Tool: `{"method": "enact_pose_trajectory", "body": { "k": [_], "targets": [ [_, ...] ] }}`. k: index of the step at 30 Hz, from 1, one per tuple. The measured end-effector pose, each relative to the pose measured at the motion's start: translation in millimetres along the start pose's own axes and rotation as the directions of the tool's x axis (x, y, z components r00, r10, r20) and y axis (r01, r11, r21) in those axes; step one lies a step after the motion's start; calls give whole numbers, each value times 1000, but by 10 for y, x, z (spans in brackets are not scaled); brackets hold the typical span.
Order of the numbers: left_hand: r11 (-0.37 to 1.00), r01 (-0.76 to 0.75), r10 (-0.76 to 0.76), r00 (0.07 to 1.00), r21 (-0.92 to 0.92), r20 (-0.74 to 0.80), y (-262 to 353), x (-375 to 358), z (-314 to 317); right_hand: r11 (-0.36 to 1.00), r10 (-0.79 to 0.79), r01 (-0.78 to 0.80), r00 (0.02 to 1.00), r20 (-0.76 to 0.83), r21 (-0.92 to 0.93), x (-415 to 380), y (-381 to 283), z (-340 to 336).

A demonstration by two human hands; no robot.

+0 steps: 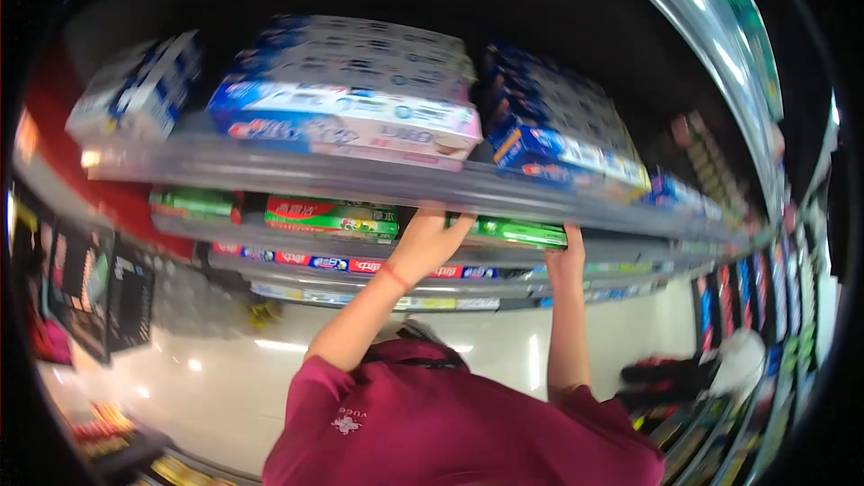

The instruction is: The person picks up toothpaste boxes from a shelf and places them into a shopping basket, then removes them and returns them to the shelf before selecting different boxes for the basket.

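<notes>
A green toothpaste box [520,232] lies on the lower shelf, just under the edge of the shelf above. My left hand [438,234] is at its left end, fingers partly hidden by the upper shelf's lip. At the right end, my right hand [565,256] grips the box with the thumb and fingers around its corner. To the left of my left hand sits a red and green toothpaste box [331,218] with white lettering. The left wrist wears a thin red band.
Stacked blue and white toothpaste boxes [351,117] stand on the upper shelf [297,160], whose edge overhangs my hands. More blue boxes [567,157] are to the right. Lower shelf rails carry price strips. A person [733,369] is at the right; a black crate [130,306] is at left.
</notes>
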State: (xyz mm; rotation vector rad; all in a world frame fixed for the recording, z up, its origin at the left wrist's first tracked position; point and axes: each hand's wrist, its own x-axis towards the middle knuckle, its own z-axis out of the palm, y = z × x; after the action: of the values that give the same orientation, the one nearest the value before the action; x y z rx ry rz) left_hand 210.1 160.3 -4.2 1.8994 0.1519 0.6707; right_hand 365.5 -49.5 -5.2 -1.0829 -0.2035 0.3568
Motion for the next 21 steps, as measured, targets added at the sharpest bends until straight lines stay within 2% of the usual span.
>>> {"method": "enact_pose_trajectory", "body": {
  "k": [2,4,11,17,18,19,20,21],
  "targets": [
    [945,24,-39,998,326,40,-144,391,84,996,-29,36,997,-75,87,597,170,-82],
    [901,38,-53,998,432,24,-271,678,156,991,63,-47,989,-133,122,1230,333,-232],
    [944,125,-96,989,304,-109,-575,864,216,988,113,-120,991,-73,-97,2020,680,-476],
    [969,221,-208,971,107,-120,-644,830,184,936,47,-42,999,5,-349,2243,857,-528],
    [973,194,-172,972,128,-160,-637,817,174,915,29,-17,999,25,-402,2253,889,-533],
    [952,66,23,957,298,-288,-662,775,221,889,-2,21,999,42,-458,2231,932,-580],
    [879,-31,232,900,476,-369,-691,737,252,854,-30,61,997,69,-517,2197,965,-642],
    [916,-38,208,896,399,-392,-965,838,370,813,-60,103,994,95,-573,2152,987,-703]
  ]
}}
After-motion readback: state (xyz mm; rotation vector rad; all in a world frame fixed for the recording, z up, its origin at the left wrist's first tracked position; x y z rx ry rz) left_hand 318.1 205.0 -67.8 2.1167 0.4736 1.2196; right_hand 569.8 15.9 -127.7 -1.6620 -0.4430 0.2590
